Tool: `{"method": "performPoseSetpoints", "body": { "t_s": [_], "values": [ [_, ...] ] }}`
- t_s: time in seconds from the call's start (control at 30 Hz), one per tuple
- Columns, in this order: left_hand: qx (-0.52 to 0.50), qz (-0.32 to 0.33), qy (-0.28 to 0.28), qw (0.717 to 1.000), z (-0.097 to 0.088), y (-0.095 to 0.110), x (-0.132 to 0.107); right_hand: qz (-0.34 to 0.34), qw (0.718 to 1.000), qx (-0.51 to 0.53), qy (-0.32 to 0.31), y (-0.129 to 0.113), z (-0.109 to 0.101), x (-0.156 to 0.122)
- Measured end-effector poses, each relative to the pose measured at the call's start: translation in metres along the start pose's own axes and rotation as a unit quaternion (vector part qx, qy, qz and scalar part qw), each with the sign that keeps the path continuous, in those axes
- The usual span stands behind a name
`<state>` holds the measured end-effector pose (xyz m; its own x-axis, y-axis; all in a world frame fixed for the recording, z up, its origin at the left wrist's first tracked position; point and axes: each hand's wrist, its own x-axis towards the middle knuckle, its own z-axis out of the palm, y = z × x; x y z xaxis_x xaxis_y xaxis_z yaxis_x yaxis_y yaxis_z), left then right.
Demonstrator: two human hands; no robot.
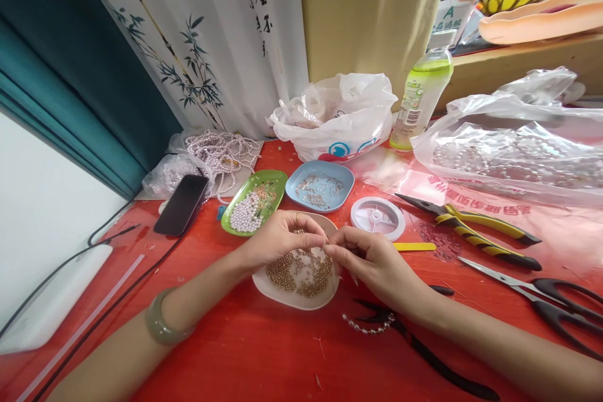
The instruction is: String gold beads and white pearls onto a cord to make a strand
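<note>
Two hands meet in my head view, fingertips nearly touching. On the left hand (pixel 289 239) I see thumb and forefinger pinched together at the tips; the right hand (pixel 372 256) makes a matching pinch just beside it. Whatever sits between them is too small for me to tell.

Right under the fingers are the gold beads (pixel 316 287), heaped in a pale dish (pixel 296 303) whose near rim shows below the wrists. Below and right of the fingertips, a short strand of beads (pixel 360 327) lies against the black-handled pliers (pixel 438 364), near the right forearm.

Beyond the fingers I have edges close by: the green tray (pixel 277 181) to the upper left, the blue tray (pixel 347 191) straight ahead, the white spool (pixel 399 226) just past the right knuckles. Farther right come the yellow-and-black pliers (pixel 447 213) and scissors (pixel 532 292). My widest stretch of red tabletop (pixel 254 352) runs from below the dish toward me, between the forearms.
</note>
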<state>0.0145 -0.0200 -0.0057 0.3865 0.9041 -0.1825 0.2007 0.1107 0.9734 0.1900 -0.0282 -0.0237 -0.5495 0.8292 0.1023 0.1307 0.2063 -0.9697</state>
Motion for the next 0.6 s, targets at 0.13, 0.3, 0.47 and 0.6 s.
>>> {"method": "performPoseSetpoints", "body": {
  "t_s": [0.13, 0.3, 0.47, 0.6],
  "values": [
    [0.000, 0.013, 0.010, 1.000, 0.0011, 0.0005, -0.0009, 0.001, 1.000, -0.001, 0.002, 0.0018, 0.0002, 0.0001],
    [0.020, 0.036, 0.013, 0.999, 0.0018, 0.0016, -0.0014, 0.004, 1.000, 0.012, -0.001, 0.0025, 0.0002, 0.0006],
    [0.037, 0.067, 0.015, 0.997, 0.0025, 0.0030, -0.0021, 0.015, 0.999, 0.044, -0.010, 0.0024, 0.0000, 0.0014],
    [0.035, 0.078, 0.012, 0.996, 0.0026, 0.0030, -0.0020, 0.016, 0.998, 0.053, -0.012, 0.0027, 0.0003, 0.0018]
  ]
}}
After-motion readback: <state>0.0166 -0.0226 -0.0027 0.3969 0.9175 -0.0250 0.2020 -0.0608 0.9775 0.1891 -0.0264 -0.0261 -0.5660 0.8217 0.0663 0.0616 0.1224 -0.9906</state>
